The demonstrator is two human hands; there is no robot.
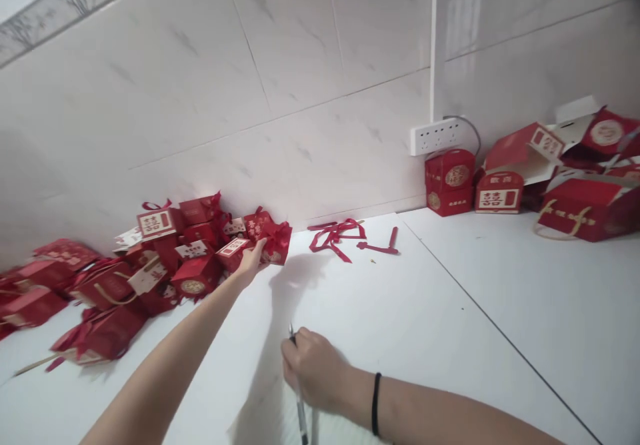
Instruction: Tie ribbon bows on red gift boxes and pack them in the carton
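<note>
My left hand (251, 260) reaches out to the near right end of a pile of red gift boxes. Its thumb presses on a red gift box with a ribbon bow (277, 239), and the other fingers are mostly hidden behind it. My right hand (313, 365) is closed around a clear pen (301, 418), whose tip points away from me, above the white table (425, 345). A black band (377, 405) circles my right wrist. Beside the held box lies another red box with a white label (233, 250).
More red boxes (197, 275) are heaped along the left. Loose red ribbons (337, 235) lie near the wall. At the right, several red boxes (450, 181), some with raised flaps, stand below a white power strip (437, 136). A dark seam (493, 321) crosses the table.
</note>
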